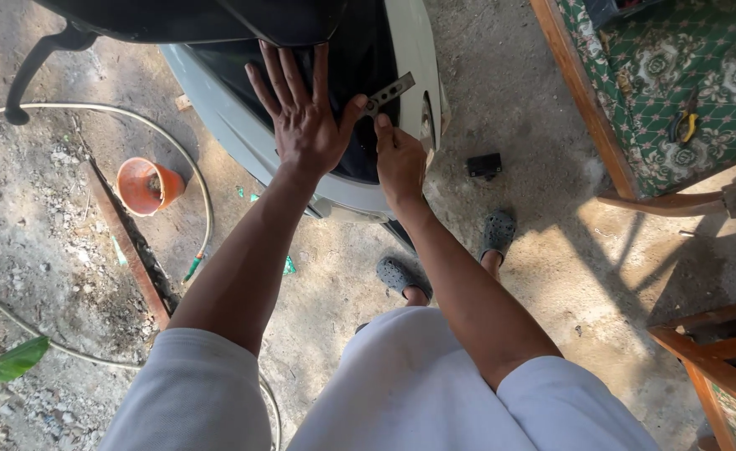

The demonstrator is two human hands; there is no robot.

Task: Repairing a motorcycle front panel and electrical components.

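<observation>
My left hand (303,113) lies flat with fingers spread on the black seat surface of a scooter (218,125), whose pale grey body panel runs below it. My right hand (399,154) is closed on the lower end of a small flat metal wrench (391,92), which points up and to the right over the black area beside the white panel (410,50). The thumb of my left hand touches the wrench's near end. My feet in grey clogs (497,234) stand on the ground below.
An orange cup (147,185) and a pale hose (134,117) lie on the dirt at left. A small black part (485,164) sits on the concrete. Wooden chairs with green patterned cushions (677,92) stand at right, yellow-handled pliers (685,125) on one.
</observation>
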